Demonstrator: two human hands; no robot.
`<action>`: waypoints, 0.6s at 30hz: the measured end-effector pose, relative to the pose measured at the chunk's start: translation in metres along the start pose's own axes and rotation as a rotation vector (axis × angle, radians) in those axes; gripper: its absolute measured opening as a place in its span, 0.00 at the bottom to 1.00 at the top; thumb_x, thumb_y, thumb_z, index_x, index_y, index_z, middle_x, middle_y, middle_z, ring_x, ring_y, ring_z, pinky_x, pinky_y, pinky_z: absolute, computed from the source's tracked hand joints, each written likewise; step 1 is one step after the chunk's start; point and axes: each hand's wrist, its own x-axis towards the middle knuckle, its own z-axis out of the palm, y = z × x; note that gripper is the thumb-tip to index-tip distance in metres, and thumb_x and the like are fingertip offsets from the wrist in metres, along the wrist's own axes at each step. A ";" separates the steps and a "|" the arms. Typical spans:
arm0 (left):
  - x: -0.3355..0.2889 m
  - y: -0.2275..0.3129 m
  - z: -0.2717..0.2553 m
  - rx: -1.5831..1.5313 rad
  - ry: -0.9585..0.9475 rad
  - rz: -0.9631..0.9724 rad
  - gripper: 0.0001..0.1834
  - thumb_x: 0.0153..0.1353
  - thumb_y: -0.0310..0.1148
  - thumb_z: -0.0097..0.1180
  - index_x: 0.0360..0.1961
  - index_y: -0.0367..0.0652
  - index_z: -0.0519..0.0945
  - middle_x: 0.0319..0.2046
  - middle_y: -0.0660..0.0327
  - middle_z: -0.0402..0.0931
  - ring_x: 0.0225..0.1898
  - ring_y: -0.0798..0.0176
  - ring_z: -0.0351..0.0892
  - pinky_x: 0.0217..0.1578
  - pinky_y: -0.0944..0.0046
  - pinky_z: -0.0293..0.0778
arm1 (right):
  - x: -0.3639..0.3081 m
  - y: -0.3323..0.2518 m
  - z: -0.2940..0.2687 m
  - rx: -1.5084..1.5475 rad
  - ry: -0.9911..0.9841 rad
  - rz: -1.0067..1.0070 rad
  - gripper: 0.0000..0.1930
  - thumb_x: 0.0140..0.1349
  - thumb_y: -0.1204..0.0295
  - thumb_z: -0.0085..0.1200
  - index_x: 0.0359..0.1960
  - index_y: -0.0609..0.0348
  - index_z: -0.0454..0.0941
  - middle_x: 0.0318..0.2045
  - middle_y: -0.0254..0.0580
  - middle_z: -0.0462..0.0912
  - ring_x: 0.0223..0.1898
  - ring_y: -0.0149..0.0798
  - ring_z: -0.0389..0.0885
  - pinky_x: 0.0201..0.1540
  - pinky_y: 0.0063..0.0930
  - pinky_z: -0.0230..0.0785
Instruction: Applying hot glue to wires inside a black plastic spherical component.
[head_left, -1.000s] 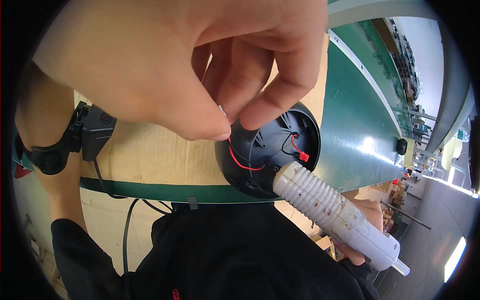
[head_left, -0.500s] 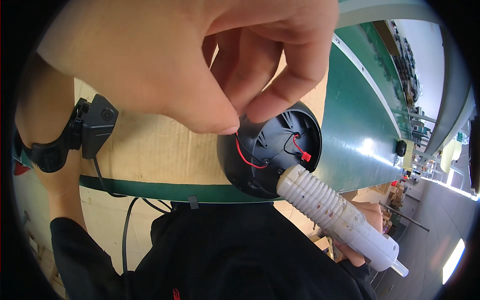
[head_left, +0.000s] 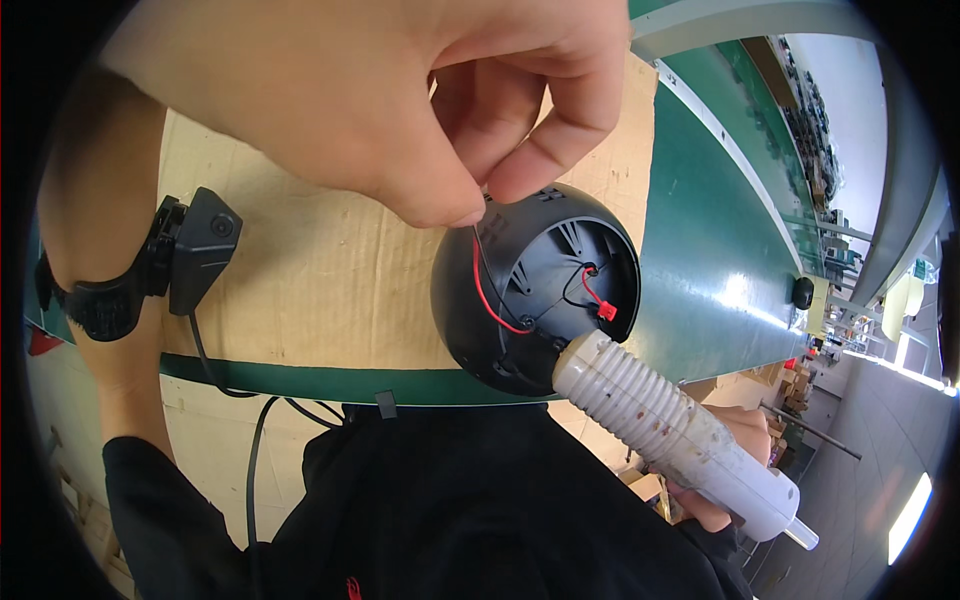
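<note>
My left hand is closed in a pinch at the upper middle, with thumb and fingertips on the ends of a red and black wire pair. Those wires run down taut into a round black plastic housing, whose open side faces right. Inside it, a second short pair ends in a small red connector. A white hot glue gun with a ribbed barrel slants in from the lower right, its nozzle at the housing's near edge. My right hand, partly hidden behind the gun, grips it. A clear glue stick protrudes from its back end.
A cardboard sheet covers part of the green bench. A black camera device is strapped to my left wrist, its cable hanging over the bench edge. Grey shelf framing rises at the right, and boxes stand on the floor beyond.
My left hand has moved slightly up and left, drawing the red and black wires straighter. More of the housing's top shows now. The glue gun has barely moved.
</note>
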 end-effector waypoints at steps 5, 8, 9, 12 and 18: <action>-0.001 0.001 0.002 -0.007 -0.009 -0.011 0.16 0.44 0.24 0.66 0.38 0.41 0.80 0.27 0.59 0.77 0.31 0.60 0.81 0.29 0.63 0.74 | -0.013 0.016 0.002 -0.020 0.053 -0.031 0.16 0.34 0.65 0.62 0.26 0.63 0.80 0.22 0.45 0.83 0.22 0.42 0.82 0.27 0.28 0.72; 0.002 -0.002 0.001 -0.019 -0.015 0.003 0.16 0.44 0.24 0.66 0.38 0.41 0.80 0.28 0.59 0.78 0.32 0.60 0.81 0.29 0.63 0.74 | -0.021 0.008 0.002 -0.132 0.149 0.026 0.19 0.23 0.64 0.63 0.22 0.62 0.80 0.22 0.44 0.83 0.26 0.40 0.83 0.31 0.28 0.73; 0.001 -0.001 0.002 -0.020 -0.018 -0.006 0.17 0.44 0.24 0.66 0.38 0.41 0.80 0.28 0.59 0.78 0.32 0.60 0.81 0.29 0.63 0.74 | -0.023 0.007 0.005 -0.189 0.193 0.051 0.19 0.25 0.64 0.65 0.23 0.60 0.80 0.24 0.44 0.84 0.29 0.39 0.83 0.34 0.29 0.73; 0.000 0.000 0.003 -0.026 -0.025 -0.018 0.17 0.44 0.24 0.66 0.39 0.41 0.80 0.28 0.59 0.78 0.32 0.60 0.81 0.29 0.63 0.75 | -0.005 0.006 0.019 0.038 0.389 -0.204 0.14 0.42 0.66 0.64 0.28 0.63 0.79 0.23 0.45 0.82 0.19 0.43 0.81 0.25 0.26 0.70; -0.001 -0.002 0.004 -0.042 -0.030 -0.022 0.17 0.44 0.24 0.66 0.39 0.41 0.80 0.28 0.59 0.78 0.33 0.60 0.81 0.30 0.63 0.75 | -0.013 0.013 0.004 -0.166 0.070 0.009 0.13 0.37 0.65 0.62 0.24 0.60 0.79 0.19 0.42 0.80 0.17 0.42 0.79 0.23 0.26 0.69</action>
